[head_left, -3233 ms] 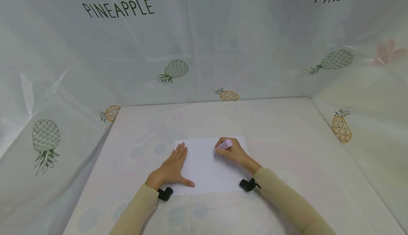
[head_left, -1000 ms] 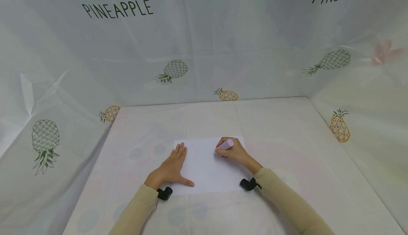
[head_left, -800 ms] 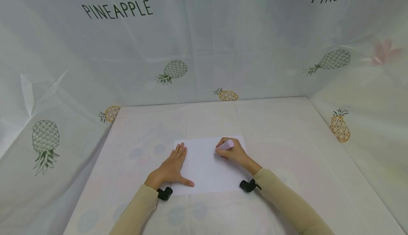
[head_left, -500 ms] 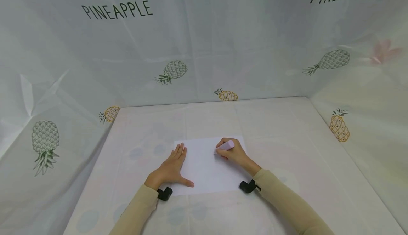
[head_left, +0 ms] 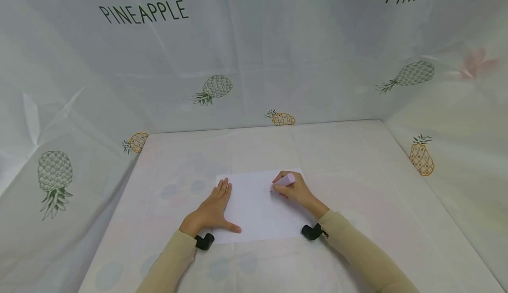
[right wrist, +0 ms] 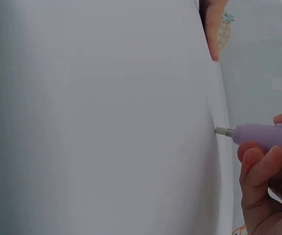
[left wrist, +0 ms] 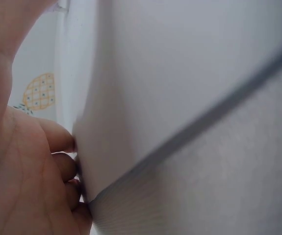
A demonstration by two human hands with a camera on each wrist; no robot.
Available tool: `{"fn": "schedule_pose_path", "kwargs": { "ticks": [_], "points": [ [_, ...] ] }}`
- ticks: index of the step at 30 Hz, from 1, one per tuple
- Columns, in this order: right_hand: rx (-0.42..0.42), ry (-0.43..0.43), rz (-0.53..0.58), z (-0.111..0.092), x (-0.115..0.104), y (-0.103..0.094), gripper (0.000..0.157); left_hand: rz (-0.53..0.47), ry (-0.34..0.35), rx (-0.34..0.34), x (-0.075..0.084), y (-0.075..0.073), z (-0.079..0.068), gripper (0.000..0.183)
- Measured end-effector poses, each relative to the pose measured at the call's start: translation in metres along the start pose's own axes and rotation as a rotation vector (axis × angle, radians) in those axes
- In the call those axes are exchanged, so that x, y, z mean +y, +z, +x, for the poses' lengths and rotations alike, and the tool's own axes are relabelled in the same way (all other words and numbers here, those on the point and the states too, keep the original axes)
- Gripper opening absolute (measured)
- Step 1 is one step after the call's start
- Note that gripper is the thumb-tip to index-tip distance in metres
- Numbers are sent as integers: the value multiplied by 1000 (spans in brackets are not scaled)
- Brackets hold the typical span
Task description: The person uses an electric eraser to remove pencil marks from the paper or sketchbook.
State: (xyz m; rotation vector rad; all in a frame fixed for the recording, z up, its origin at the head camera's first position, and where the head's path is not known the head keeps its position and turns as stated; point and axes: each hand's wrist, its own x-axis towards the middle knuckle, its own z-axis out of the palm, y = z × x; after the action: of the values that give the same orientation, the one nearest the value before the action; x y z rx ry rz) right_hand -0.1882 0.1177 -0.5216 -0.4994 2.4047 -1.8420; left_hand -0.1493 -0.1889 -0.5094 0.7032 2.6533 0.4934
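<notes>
A white sheet of paper [head_left: 254, 209] lies on the table. My left hand [head_left: 212, 209] rests on its left side, fingers extended and thumb spread. In the left wrist view, the left hand's fingers [left wrist: 64, 166] touch the surface along the paper's edge. My right hand [head_left: 295, 190] grips a thick lavender pen-shaped tool that looks like an electric eraser [head_left: 285, 179]. In the right wrist view, the electric eraser [right wrist: 263, 136] has a raised button and a narrow greyish tip that meets the paper [right wrist: 131, 117]. Tiny specks lie near the tip; no clear marks are readable on the sheet.
The table [head_left: 337, 152] has a pale cover with faint coloured spots. Behind it and at both sides hangs a white sheet [head_left: 254, 63] printed with pineapples. A black wrist camera [head_left: 205, 242] sits on the left wrist, another black camera [head_left: 311, 231] on the right.
My right hand has shifted slightly to the right with the electric eraser. The left hand and the paper hold their place.
</notes>
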Motion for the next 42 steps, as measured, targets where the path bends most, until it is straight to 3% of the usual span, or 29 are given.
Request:
{"fn": "schedule_pose_path", "kwargs": {
  "ticks": [10,17,23,42],
  "points": [
    [-9,-58,-32,3,0,3,5,-5,8,3,1,-1,-1,142],
    [-17,-23,-24,5,-6,8,5,-1,11,-1,3,-2,0,142],
    [-28,-46,-16,7,-2,10,5,1,8,-4,4,-3,0,142],
    [-23,-4,-37,2,-4,0,7,-3,15,5,3,-2,-2,141]
  ]
}}
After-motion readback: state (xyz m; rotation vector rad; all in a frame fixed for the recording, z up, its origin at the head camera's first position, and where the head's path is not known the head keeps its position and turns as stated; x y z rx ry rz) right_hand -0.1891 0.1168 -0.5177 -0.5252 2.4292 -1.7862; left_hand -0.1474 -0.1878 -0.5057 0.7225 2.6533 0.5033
